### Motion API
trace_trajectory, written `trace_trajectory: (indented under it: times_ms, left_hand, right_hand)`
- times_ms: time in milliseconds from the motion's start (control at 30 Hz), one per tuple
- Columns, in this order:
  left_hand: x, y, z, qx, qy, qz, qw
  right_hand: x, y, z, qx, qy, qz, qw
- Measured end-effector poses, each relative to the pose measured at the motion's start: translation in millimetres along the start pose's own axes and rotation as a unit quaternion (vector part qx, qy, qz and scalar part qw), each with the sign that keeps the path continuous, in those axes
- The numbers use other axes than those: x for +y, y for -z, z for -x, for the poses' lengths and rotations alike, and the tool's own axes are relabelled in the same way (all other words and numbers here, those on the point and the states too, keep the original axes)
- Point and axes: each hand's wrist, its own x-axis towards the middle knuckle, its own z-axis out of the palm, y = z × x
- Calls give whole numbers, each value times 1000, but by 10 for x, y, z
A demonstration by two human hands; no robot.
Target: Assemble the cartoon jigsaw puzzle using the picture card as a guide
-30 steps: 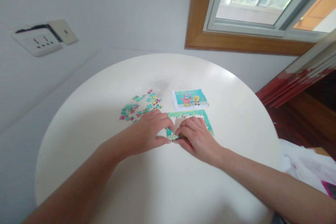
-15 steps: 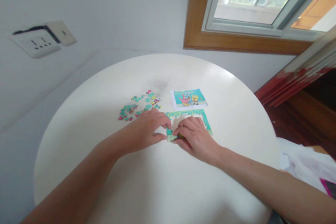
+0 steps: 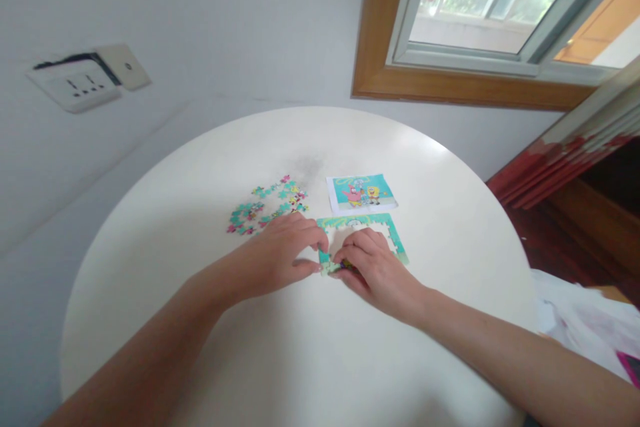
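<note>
Loose pieces left of puzzle, picture card behind puzzle

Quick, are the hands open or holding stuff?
Left hand: open, at the left side of the puzzle.
Right hand: curled; can't tell if it's holding the colourful bit under it.

The left forearm slants in from lower left, the right forearm from lower right; near centre, the left hand, thumb and forefinger parted, faces the curled right hand.
</note>
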Motion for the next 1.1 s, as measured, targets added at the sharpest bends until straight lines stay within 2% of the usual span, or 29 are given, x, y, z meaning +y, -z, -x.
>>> trace_trajectory:
  times_ms: [467,1100]
  left_hand:
    - [27,-30,-38,3,5,-2,1000]
    - [38,-39,-40,-1,20,-4,1000]
  right_hand:
    - [14,33,-41,-17,-17,-32,999]
    - [3,130,-15,-28,7,-14,999]
